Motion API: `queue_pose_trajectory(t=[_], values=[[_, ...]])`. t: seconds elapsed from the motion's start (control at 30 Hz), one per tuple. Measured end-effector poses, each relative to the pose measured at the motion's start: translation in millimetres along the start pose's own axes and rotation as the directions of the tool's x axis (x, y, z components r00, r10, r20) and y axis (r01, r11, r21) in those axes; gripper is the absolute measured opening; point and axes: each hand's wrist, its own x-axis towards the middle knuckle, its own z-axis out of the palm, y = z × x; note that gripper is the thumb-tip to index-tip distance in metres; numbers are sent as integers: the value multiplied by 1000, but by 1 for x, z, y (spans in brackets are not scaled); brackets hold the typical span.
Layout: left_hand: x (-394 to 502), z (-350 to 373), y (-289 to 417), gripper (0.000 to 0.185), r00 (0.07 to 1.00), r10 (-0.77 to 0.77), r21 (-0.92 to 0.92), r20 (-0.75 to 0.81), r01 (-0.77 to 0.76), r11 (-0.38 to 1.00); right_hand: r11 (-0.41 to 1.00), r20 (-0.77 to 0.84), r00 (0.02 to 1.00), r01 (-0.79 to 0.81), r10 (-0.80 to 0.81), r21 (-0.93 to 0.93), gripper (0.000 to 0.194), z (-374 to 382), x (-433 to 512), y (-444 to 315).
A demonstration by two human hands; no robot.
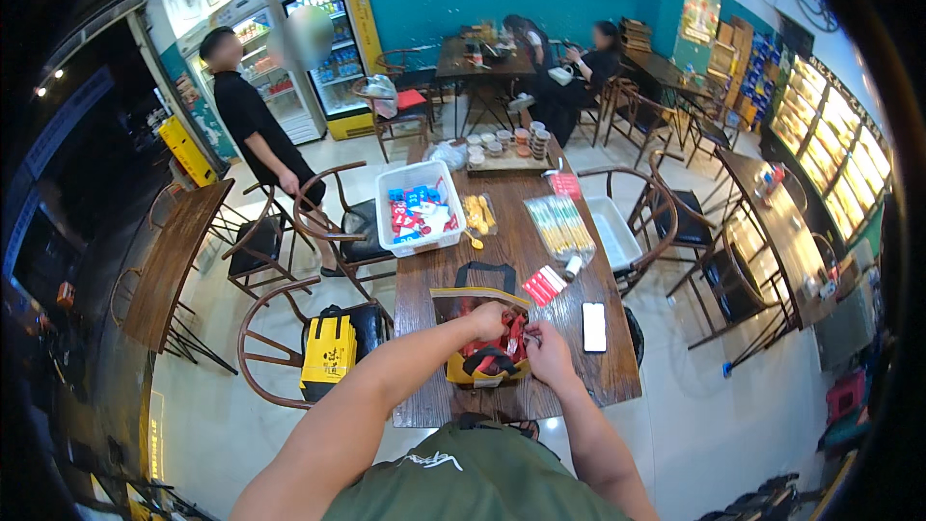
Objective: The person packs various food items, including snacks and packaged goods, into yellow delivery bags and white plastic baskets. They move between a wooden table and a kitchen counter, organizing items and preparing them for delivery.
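A yellow-and-black carrier bag (488,378) stands open on the wooden table right before me, with red plastic packaging (515,339) bunched in its mouth. My left hand (489,321) reaches over the bag from the left, its curled fingers on the red plastic and partly hidden. At the bag's right side my right hand (548,353) pinches an edge of the same plastic between thumb and fingers. One black handle (486,273) rises at the far side of the bag. What lies deeper in the bag is hidden.
On the table (434,405) are a white basket of numbered tags (419,213), wrapped chopsticks (561,228), red-and-white cards (544,285), a phone (594,327) and a tray of lidded cups (508,166). Folded yellow bags (329,347) lie on a chair at left. A person (257,123) stands beyond.
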Motion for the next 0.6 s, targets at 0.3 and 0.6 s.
queue_pose_trajectory(t=[0.3, 0.6], values=[[0, 12, -22, 24, 965, 246, -149, -87, -257, 955, 999, -53, 998, 29, -27, 32, 27, -2, -1, 24], [32, 31, -53, 54, 994, 92, 133, -65, -83, 988, 909, 8, 993, 107, -121, 402, 43, -7, -2, 20]])
